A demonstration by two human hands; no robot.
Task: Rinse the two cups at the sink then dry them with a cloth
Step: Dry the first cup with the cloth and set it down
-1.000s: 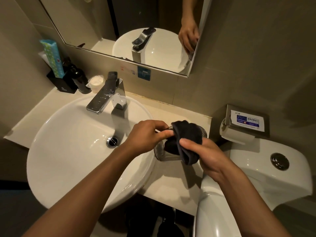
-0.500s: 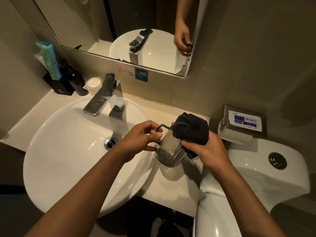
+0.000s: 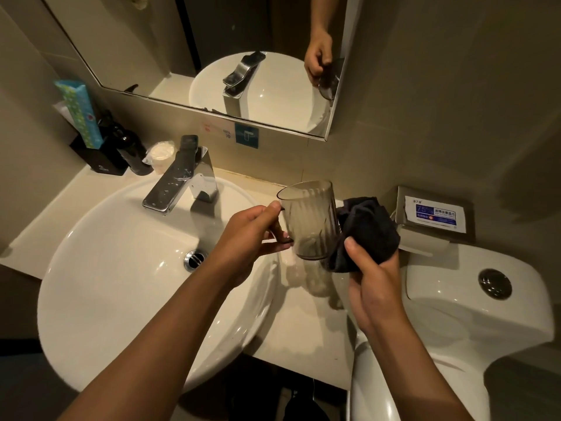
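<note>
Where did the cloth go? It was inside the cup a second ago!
The right hand pulled the cloth out and now presses it against the cup's outer side. The left hand kept the handle and turned the cup upright. Sink and tap are unchanged.

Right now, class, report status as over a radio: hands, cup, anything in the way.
Left hand grips cup handle. Right hand holds dark cloth against smoky glass cup, upright above counter. Nothing in the way.
</note>
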